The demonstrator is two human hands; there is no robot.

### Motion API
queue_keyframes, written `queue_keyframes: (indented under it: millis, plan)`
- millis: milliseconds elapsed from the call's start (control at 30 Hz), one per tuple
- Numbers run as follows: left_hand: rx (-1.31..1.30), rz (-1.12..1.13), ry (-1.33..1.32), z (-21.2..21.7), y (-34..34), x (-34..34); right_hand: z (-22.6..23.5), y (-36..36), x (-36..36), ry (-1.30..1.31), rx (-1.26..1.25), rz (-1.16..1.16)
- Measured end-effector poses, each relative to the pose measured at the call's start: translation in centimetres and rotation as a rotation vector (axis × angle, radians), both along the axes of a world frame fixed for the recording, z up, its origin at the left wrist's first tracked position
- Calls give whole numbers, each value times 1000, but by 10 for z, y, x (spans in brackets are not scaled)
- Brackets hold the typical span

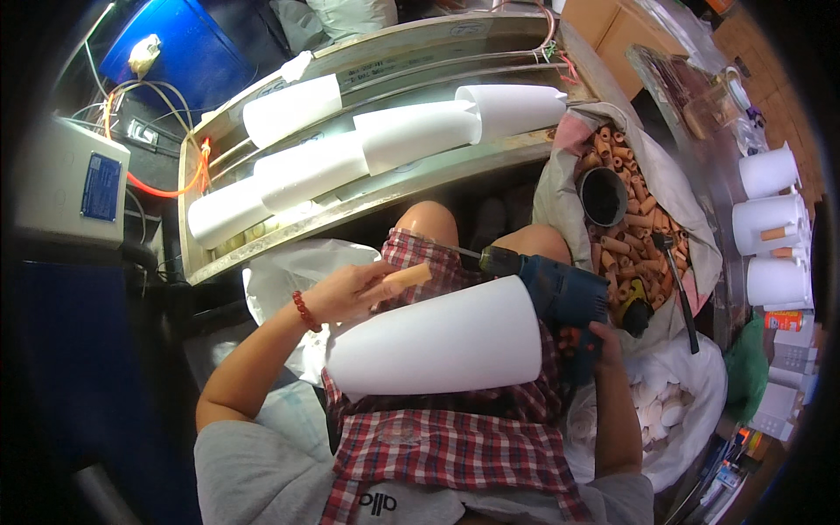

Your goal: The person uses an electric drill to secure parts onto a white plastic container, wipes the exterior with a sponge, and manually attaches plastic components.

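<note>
White tapered plastic cone (437, 341) across lap, narrow end toward blue power drill (560, 293).
Left hand (350, 293) pinching tan cardboard tube (404, 278) above cone; right hand (604, 346) gripping drill handle beside sack of tubes (634, 236).

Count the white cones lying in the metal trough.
5 white cones in the metal trough: far left, upper left, lower middle, middle, right end. More may be hidden.

A small tan cardboard tube (408, 277) sits pinched at one end between fingertips, lying nearly level, its free end pointing at the drill bit. The blue power drill (560, 296) lies on its side – bit aimed at the tube. A large white cone (437, 343) rests across the lap, just below both.
</note>
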State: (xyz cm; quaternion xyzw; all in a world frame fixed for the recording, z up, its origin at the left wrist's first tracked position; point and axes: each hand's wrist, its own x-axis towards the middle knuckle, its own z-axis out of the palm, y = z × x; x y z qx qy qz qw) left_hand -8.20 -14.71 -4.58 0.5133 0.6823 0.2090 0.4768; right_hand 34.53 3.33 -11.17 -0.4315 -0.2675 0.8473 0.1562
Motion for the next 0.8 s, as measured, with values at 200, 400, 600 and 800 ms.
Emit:
queue_keyframes:
  millis: [200,400,600,800]
  plan:
    - [-119,83,-134,5,-6,-49,2,10,-1,38,37,69]
    - [-108,41,-114,-6,5,-59,11,13,-11,102,31,67]
    - [-2,-44,-38,-17,15,-60,4,17,-5,126,16,89]
    - [27,-166,58,-6,35,-51,6,17,-8,188,5,74]
